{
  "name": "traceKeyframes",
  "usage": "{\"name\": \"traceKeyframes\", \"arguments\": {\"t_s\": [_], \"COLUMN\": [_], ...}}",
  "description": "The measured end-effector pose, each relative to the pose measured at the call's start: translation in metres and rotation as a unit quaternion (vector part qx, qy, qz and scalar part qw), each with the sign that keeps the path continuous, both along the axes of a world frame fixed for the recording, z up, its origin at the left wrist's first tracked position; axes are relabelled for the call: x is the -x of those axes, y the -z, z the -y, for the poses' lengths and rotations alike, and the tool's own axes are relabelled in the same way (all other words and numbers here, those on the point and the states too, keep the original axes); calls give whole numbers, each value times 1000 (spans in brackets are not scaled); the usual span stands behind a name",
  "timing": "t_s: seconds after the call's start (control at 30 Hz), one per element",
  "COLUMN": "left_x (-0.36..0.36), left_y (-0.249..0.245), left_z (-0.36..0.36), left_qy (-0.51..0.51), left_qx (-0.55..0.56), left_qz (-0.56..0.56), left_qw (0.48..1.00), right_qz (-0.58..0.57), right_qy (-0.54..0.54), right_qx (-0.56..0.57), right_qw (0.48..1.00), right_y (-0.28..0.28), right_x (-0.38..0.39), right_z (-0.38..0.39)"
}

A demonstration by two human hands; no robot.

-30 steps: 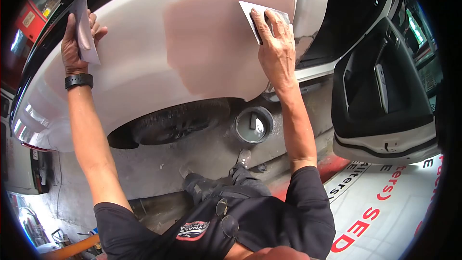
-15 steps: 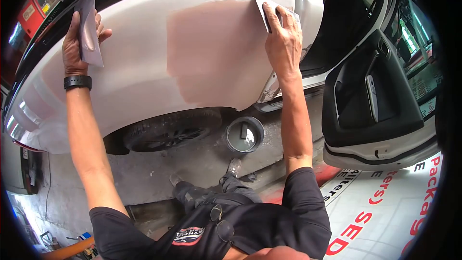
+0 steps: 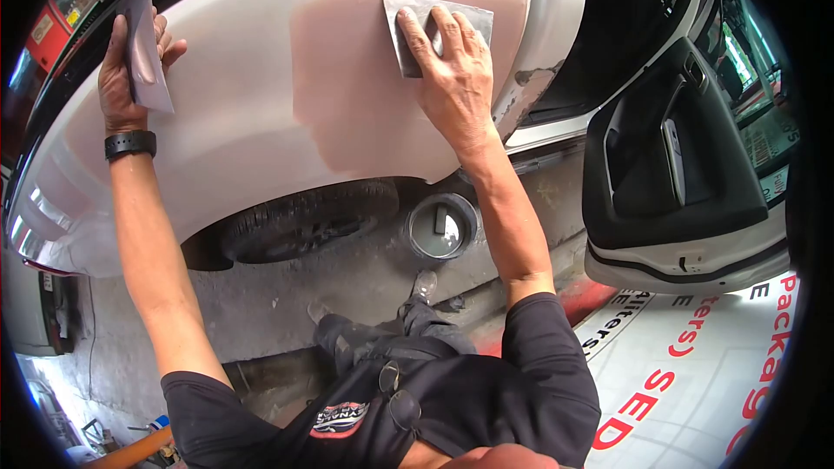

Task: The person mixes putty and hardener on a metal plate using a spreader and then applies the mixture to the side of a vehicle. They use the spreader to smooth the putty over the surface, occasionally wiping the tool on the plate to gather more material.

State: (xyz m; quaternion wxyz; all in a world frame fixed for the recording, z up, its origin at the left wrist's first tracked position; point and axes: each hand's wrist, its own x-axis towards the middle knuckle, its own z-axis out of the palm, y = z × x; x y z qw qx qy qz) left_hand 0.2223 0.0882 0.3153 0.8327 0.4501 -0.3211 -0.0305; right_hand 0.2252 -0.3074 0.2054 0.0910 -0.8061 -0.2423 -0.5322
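My right hand (image 3: 458,91) presses a thin grey putty spreader (image 3: 405,35) against the car's white rear side panel (image 3: 230,61). Under the spreader lies a broad pinkish patch of filler (image 3: 343,87), its upper edge ragged. Fingers are spread over the spreader's face, hiding part of it. Off to the left, my left hand (image 3: 122,78) grips a thin flat plate (image 3: 139,22) with a smear of pinkish putty (image 3: 148,71) on it. This plate is tilted nearly edge-on to me and stands apart from the patch.
A bucket of water (image 3: 441,226) with a dark block inside stands on the floor by my feet. The wheel (image 3: 308,224) sits under the panel. At right, a car door (image 3: 678,165) hangs open over a lettered white banner (image 3: 669,365).
My right hand has swept the spreader leftward from the panel's right edge onto the pinkish patch, and the spreader now lies flatter. My left hand with the plate has shifted slightly left.
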Motion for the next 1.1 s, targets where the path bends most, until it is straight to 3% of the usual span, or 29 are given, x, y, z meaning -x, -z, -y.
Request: {"name": "traceKeyframes", "arguments": {"t_s": [0.3,0.73,0.93,1.1], "left_x": [-1,-9,-4,-3], "left_y": [-1,1,0,1], "left_z": [-1,-14,-9,-7], "left_qy": [22,44,37,-15], "left_qx": [2,-6,-3,2], "left_qz": [-2,5,-16,-30], "left_qw": [1000,999,999,999], "right_qz": [-7,-103,-201,-200], "right_qy": [18,-2,-100,-65], "right_qx": [50,-41,-135,-166], "right_qw": [999,994,965,963], "right_y": [58,136,137,112], "right_x": [21,69,103,99], "right_z": [-23,-89,-89,-25]}}
